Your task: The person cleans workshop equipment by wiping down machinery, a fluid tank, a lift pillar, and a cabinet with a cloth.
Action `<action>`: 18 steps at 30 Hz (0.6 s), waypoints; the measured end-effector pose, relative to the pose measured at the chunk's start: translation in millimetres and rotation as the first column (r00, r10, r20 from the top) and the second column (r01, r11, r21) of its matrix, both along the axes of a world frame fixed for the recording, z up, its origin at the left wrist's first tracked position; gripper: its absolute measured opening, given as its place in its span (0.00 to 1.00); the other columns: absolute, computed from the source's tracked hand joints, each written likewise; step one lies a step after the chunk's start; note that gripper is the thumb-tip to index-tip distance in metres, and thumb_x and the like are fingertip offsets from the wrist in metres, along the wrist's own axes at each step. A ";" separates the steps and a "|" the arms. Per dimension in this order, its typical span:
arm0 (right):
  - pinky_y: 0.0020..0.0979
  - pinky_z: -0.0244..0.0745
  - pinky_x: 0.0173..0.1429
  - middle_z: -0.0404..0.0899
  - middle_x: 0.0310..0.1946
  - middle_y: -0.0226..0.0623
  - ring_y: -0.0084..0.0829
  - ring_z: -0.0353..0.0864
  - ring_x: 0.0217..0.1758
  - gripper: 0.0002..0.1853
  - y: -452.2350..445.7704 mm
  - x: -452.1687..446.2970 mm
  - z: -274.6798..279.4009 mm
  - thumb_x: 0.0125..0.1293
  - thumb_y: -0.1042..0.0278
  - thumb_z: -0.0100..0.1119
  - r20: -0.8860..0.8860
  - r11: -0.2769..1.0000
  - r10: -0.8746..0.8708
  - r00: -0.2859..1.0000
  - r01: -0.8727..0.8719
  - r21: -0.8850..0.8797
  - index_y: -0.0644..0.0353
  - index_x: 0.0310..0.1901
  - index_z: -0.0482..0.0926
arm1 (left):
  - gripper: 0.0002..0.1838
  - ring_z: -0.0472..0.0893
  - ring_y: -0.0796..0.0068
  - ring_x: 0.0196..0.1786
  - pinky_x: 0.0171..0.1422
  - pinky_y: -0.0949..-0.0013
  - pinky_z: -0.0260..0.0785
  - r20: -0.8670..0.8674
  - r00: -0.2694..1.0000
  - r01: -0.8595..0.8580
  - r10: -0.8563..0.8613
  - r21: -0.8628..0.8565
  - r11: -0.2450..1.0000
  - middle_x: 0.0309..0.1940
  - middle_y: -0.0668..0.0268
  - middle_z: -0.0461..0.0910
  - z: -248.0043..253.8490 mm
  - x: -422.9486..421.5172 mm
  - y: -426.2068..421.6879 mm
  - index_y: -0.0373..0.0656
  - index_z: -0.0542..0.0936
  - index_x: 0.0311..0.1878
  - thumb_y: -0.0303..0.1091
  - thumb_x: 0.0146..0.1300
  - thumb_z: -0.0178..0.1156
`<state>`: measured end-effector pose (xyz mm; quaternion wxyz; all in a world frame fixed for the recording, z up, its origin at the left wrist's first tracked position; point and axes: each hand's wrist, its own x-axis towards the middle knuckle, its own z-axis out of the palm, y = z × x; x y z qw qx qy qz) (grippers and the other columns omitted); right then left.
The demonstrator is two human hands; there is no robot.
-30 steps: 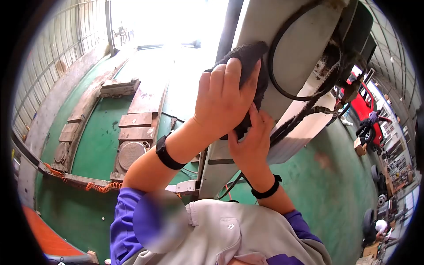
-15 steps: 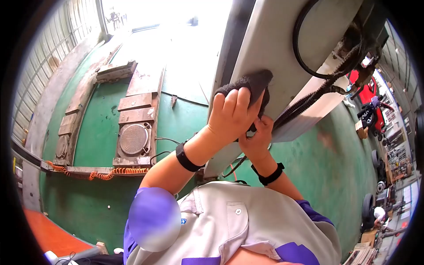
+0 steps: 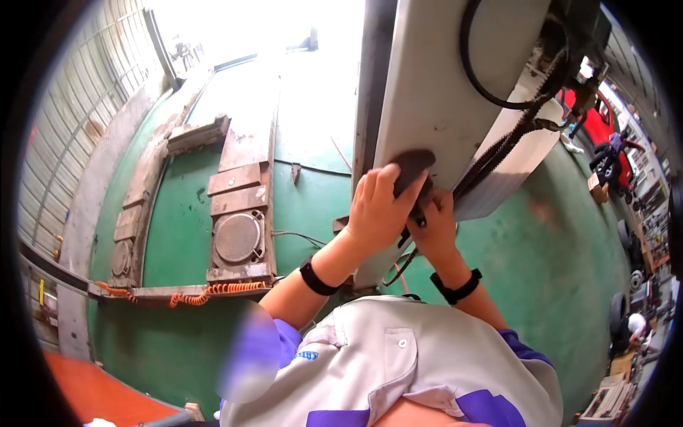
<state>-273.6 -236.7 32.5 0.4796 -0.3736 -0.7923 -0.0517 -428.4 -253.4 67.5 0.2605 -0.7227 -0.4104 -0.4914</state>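
Floor [image 3: 491, 313]: green, scuffed, brownish stain [image 3: 544, 210] at right of view. Two long worn ramps [image 3: 247, 153] side by side at left, round plate [image 3: 238, 238] at each near end. Thin black cable [image 3: 324, 168] and small wedge [image 3: 295, 173] between ramp and post [image 3: 427, 99]. Tyres [image 3: 617, 309] by right edge.

Grey shirt [image 3: 363, 356], purple sleeves [image 3: 528, 347], 2 black wristbands [image 3: 317, 277], pale button [image 3: 403, 343]

Dark cloth [image 3: 414, 171] partly hidden by left hand [image 3: 377, 213]; pale column [image 3: 435, 85] cut off at top.
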 end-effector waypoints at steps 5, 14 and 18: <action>0.37 0.77 0.42 0.74 0.44 0.43 0.45 0.78 0.43 0.22 17.0 -5.4 75.2 0.44 0.77 0.66 -0.143 0.963 0.036 0.989 0.004 0.270 0.58 0.45 0.78 | 0.37 0.69 0.51 0.48 0.53 0.57 0.67 0.089 0.996 -0.040 0.025 0.166 0.985 0.51 0.50 0.66 99.3 5.0 0.0 0.47 0.76 0.62 0.22 0.41 0.66; 0.38 0.77 0.45 0.74 0.48 0.48 0.48 0.78 0.44 0.20 32.3 -5.4 60.5 0.43 0.79 0.63 -0.162 0.938 0.090 0.983 -0.029 0.346 0.64 0.43 0.76 | 0.18 0.70 0.69 0.35 0.34 0.70 0.67 0.068 0.947 -0.311 0.313 0.421 0.852 0.35 0.67 0.64 59.5 20.1 32.8 0.52 0.86 0.47 0.28 0.50 0.65; 0.38 0.77 0.42 0.74 0.45 0.47 0.48 0.78 0.41 0.18 30.4 -2.3 44.1 0.42 0.80 0.62 -0.148 0.955 0.099 0.984 -0.052 0.293 0.63 0.40 0.75 | 0.20 0.69 0.68 0.35 0.36 0.70 0.67 0.006 0.959 -0.270 0.283 0.323 0.907 0.37 0.66 0.63 36.4 21.2 26.4 0.53 0.86 0.48 0.30 0.48 0.65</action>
